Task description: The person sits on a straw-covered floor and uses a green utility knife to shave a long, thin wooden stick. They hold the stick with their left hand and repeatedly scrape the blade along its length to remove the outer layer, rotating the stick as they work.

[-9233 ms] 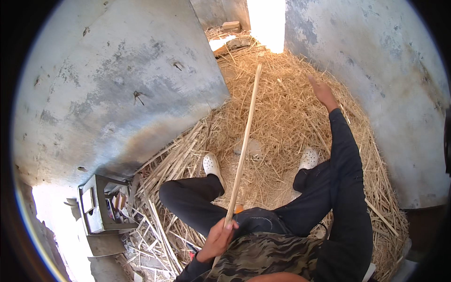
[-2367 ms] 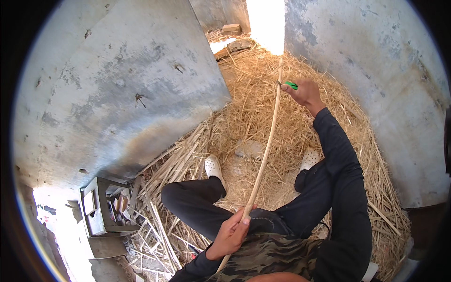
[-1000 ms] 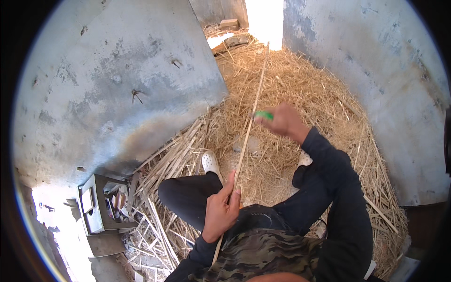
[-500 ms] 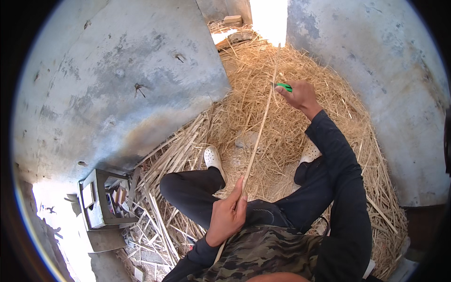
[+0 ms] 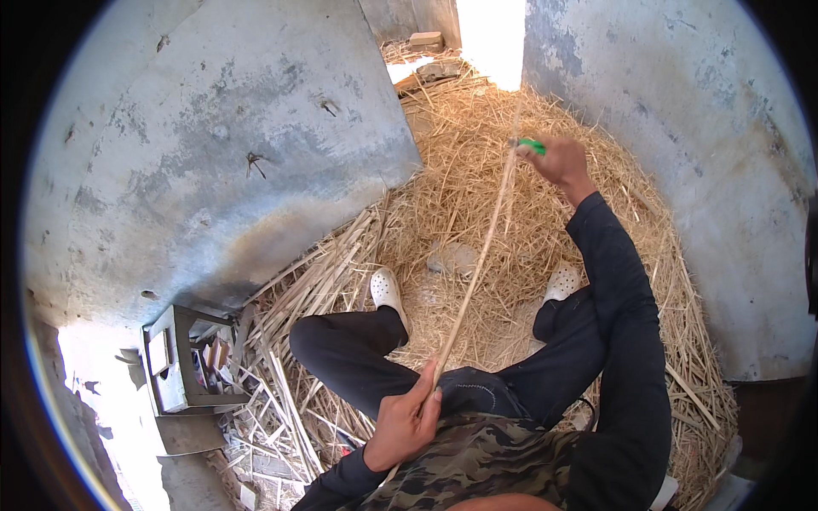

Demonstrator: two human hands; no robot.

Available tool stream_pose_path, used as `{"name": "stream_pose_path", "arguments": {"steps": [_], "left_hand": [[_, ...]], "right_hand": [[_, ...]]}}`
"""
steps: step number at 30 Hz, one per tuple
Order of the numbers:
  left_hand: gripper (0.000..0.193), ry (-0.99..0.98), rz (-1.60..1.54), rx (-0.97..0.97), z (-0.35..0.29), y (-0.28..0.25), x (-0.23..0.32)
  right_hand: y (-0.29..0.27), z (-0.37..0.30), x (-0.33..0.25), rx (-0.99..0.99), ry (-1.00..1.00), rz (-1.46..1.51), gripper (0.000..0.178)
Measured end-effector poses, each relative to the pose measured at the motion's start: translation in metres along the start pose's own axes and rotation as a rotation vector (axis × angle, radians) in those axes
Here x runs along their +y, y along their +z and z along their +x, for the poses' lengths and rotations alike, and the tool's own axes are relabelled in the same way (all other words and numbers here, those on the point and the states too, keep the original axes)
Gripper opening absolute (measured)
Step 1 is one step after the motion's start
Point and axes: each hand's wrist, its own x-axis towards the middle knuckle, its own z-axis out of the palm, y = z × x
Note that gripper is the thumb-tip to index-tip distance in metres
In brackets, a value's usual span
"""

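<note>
Your left hand point(image 5: 407, 426) is closed around the lower part of a long pale strip point(image 5: 473, 294), thumb laid along it, just in front of your camouflage-patterned shirt point(image 5: 486, 451). Your right hand point(image 5: 558, 162), at the end of an outstretched arm, grips a small green-handled tool point(image 5: 532, 147); the tool's dark end is at the upper part of the strip, though blur hides exactly how the two meet. The strip slants up and to the right from your left hand, passing between your spread knees and above the straw-coloured shavings point(image 5: 503, 204) that cover the floor, its far tip pale and indistinct near the floor's far edge. Your feet, in a left white clog point(image 5: 386, 288) and a right white clog point(image 5: 563, 281), stand on either side, with a grey flat piece point(image 5: 456, 257) on the floor between them. Loose long slats point(image 5: 328, 272) lie along the floor's left edge, beside an open-sided box point(image 5: 176, 366) with small mixed items inside. A grey panel point(image 5: 256, 111) rises at the left and a worn wall point(image 5: 682, 162) at the right; a brick point(image 5: 424, 39) sits beyond the floor's far edge, left of a bright gap point(image 5: 492, 43).
</note>
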Motion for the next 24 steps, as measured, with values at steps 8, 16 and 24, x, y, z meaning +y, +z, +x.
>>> {"name": "stream_pose_path", "arguments": {"steps": [8, 16, 24], "left_hand": [[0.046, -0.135, -0.023, -0.119, -0.006, 0.005, 0.001], [0.044, -0.262, -0.265, 0.009, -0.012, 0.004, -0.034], [0.045, -0.246, -0.76, -0.082, 0.072, 0.017, -0.028]], "right_hand": [[0.027, 0.0, 0.071, 0.017, 0.453, -0.193, 0.08], [0.012, -0.115, 0.131, -0.337, 0.766, -0.211, 0.091], [-0.061, -0.062, 0.001, -0.453, 0.38, 0.066, 0.076]]}}
